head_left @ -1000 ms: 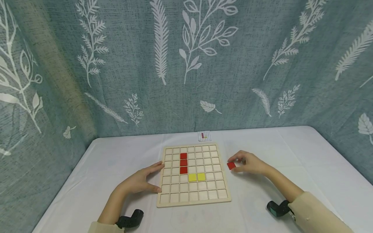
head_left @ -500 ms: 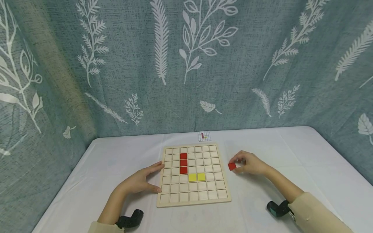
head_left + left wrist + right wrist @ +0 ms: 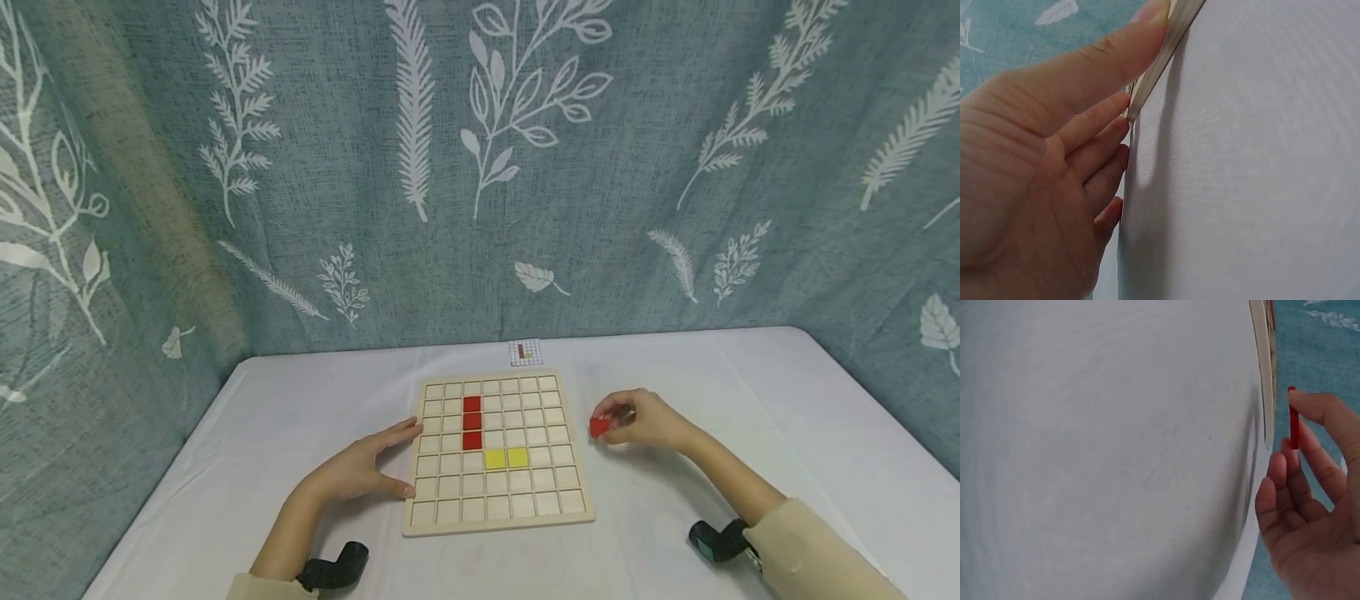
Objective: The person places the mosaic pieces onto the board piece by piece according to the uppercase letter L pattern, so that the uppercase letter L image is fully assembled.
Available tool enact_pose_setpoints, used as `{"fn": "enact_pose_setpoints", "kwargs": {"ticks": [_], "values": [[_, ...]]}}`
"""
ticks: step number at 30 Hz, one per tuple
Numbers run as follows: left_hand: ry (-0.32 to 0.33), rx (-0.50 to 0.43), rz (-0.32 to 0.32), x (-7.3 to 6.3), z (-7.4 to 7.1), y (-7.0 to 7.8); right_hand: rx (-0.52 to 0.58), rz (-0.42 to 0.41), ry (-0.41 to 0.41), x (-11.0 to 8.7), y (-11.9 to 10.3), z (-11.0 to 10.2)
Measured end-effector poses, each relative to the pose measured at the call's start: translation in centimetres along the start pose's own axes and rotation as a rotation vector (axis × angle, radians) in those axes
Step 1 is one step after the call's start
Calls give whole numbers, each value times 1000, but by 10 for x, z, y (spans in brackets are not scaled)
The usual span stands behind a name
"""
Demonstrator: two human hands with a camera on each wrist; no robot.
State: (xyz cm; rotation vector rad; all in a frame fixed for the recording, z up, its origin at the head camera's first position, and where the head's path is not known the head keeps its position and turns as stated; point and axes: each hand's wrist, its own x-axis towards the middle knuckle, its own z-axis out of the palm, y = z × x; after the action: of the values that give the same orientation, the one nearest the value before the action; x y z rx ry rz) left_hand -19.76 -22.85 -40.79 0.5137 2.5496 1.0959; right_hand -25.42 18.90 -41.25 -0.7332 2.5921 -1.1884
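A wooden grid board [image 3: 498, 527] lies on the table. Three red tiles [image 3: 472, 421] stand in one column of it, and two yellow tiles [image 3: 517, 457] sit side by side lower and to the right. My left hand [image 3: 352, 469] rests against the board's left edge with spread, nearly straight fingers; the left wrist view shows its thumb [image 3: 1141, 44] on the wooden rim. Right of the board, my right hand [image 3: 642, 419] pinches a loose red square tile [image 3: 599, 427] between thumb and fingers. In the right wrist view this red tile [image 3: 1294, 419] appears edge-on.
Behind the board lies a small printed card [image 3: 525, 352] with a grid and a red and yellow pattern. A white cloth [image 3: 712, 367] covers the table. At the back hangs a green leaf-patterned curtain [image 3: 337, 167].
The red tile in my right hand has tilted and moved slightly right along with the fingers. My left hand and the tiles on the board stay as they were.
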Motion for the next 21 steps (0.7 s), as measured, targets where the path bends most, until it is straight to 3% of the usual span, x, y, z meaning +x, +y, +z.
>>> {"fn": "enact_pose_setpoints", "kwargs": {"ticks": [13, 21], "values": [[9, 1, -3, 1, 1, -4, -2, 2, -1, 6, -17, 8], [5, 0, 17, 2, 1, -5, 2, -62, -31, 12, -37, 25]]}}
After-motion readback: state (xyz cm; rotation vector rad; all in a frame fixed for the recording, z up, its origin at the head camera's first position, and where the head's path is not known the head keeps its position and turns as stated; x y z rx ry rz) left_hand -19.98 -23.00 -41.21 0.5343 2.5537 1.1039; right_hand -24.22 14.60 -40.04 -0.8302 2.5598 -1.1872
